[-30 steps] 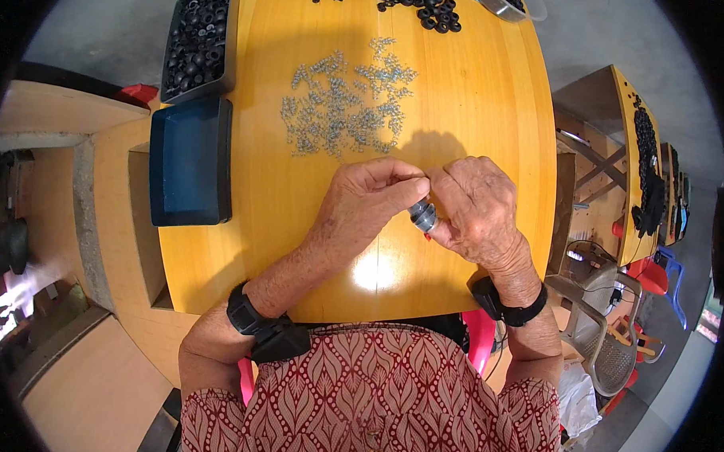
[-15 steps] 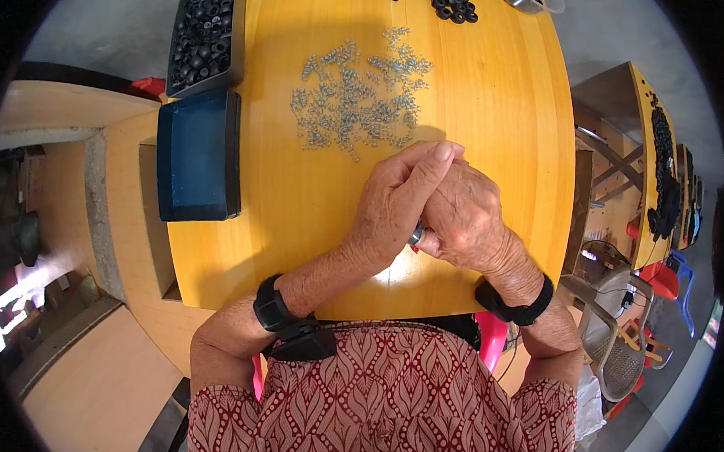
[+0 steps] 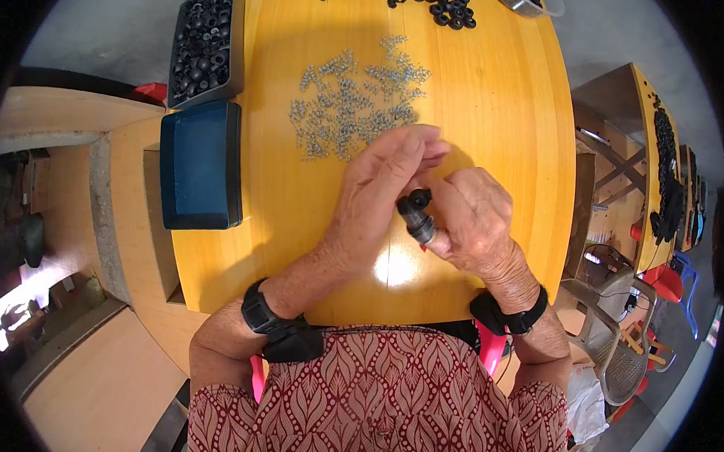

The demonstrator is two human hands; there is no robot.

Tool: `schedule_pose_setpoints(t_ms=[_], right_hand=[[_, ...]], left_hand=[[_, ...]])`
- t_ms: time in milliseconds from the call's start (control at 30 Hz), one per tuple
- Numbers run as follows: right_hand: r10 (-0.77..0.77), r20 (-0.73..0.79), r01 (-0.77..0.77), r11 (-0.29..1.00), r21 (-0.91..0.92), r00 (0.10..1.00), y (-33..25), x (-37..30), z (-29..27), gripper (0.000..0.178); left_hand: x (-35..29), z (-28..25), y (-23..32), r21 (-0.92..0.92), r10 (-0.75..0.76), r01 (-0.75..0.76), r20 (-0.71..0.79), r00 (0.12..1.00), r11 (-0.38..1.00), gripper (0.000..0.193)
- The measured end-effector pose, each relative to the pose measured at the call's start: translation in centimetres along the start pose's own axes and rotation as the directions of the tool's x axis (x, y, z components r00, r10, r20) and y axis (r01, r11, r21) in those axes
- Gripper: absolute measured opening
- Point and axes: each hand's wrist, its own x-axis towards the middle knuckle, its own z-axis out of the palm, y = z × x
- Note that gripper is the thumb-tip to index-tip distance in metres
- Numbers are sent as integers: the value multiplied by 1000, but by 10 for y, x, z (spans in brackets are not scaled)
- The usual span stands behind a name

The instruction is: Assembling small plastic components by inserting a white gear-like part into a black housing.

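Note:
Over the near part of the table, my right hand (image 3: 475, 218) is closed around a small black rounded piece (image 3: 415, 200) with a grey band below it, close to the thumb; its exact kind is unclear. A bit of red shows beneath. My left hand (image 3: 379, 191) is cupped beside it, palm turned toward the right hand, fingers loosely bent and apart from that hand. Whether anything small lies in the left palm is hidden. Just beyond my hands, many tiny silvery metal pieces (image 3: 346, 106), spring-like in shape, are scattered on the yellow wooden table (image 3: 494, 95).
At the left table edge stands a dark blue tray (image 3: 200, 168), and behind it a dark bin (image 3: 239, 58) of black rounded parts. More black ring-shaped parts (image 3: 453, 14) lie at the far edge near a clear bowl (image 3: 520, 2). A chair (image 3: 613, 346) stands at right.
My hands were clasped together; they have now come apart, the left shifting slightly left. The black piece between them has come into fuller view.

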Motion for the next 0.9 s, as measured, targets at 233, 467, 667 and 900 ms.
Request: schedule_pose_setpoints(t_ms=[233,467,667,900], right_hand=[[-60,-5,59,991,-119,998,-5,5,-12,21],[-129,61,136,982,-131,990,-18,9,-18,23],[-160,51,165,979,-123,986,-35,15,-18,21],[-253,111,261,963,-67,961,-58,31,-19,37]], left_hand=[[-27,-19,3,226,4,-8,18,1000,974,25],[-37,-25,9,234,23,-37,62,998,971,20],[-51,-29,18,231,38,-37,1,999,972,18],[-73,-36,23,283,201,-199,23,979,938,19]])
